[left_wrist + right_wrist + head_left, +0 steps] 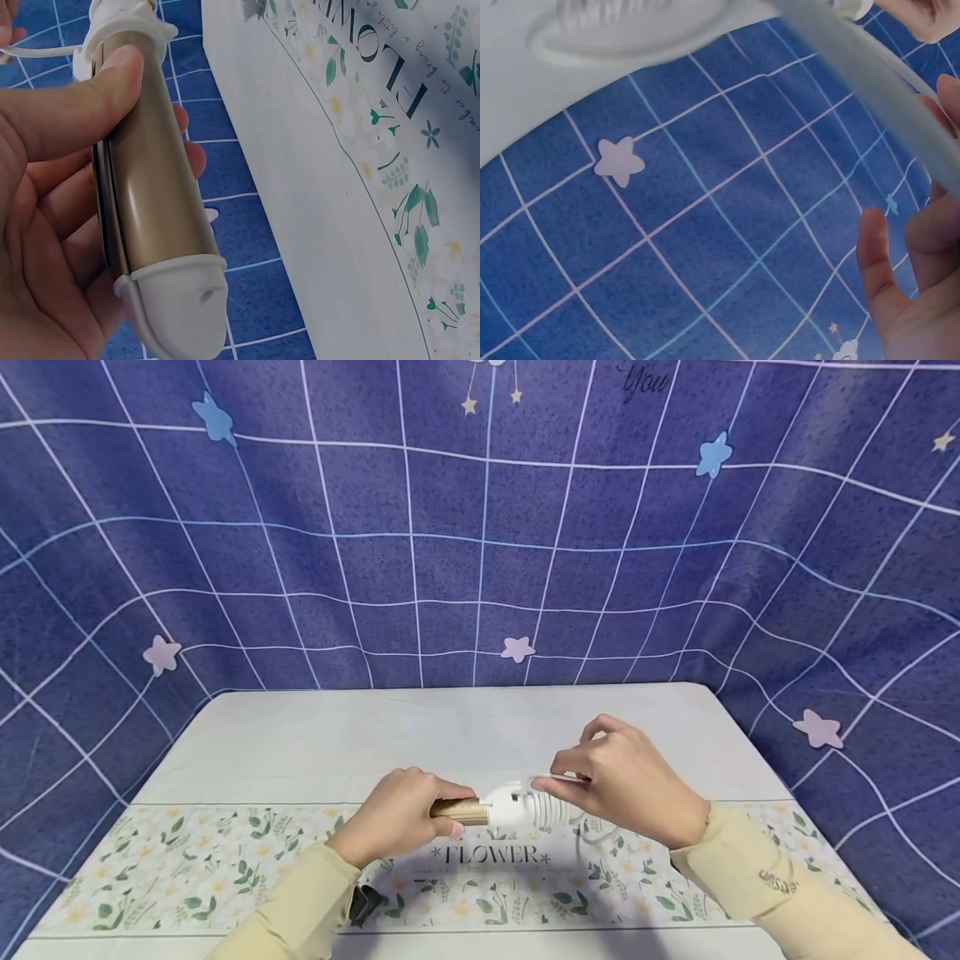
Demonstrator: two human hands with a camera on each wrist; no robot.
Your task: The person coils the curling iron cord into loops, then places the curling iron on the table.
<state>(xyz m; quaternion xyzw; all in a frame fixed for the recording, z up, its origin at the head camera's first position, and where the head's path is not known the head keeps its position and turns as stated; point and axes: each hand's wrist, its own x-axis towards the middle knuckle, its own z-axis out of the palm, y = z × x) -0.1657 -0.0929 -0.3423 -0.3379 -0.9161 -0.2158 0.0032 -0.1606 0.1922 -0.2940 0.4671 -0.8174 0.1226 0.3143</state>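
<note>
My left hand (397, 814) grips a curling iron (157, 165) by its gold barrel, the thumb lying along the barrel in the left wrist view. The barrel ends in a white tip (191, 307) nearest that camera. On the iron's other end, white cord (551, 808) is coiled round the handle. My right hand (622, 772), just right of the coils, pinches a length of this cord between thumb and fingers. A loose loop of it hangs below the right hand. In the right wrist view the near stretch of cord (870, 90) is blurred.
Beneath both hands is a white table cover (450, 727) with a band of flowers and the word FLOWER. A blue grid-patterned curtain (450, 568) with stars surrounds the table at the back and sides. A dark object (365, 903) shows at the left sleeve.
</note>
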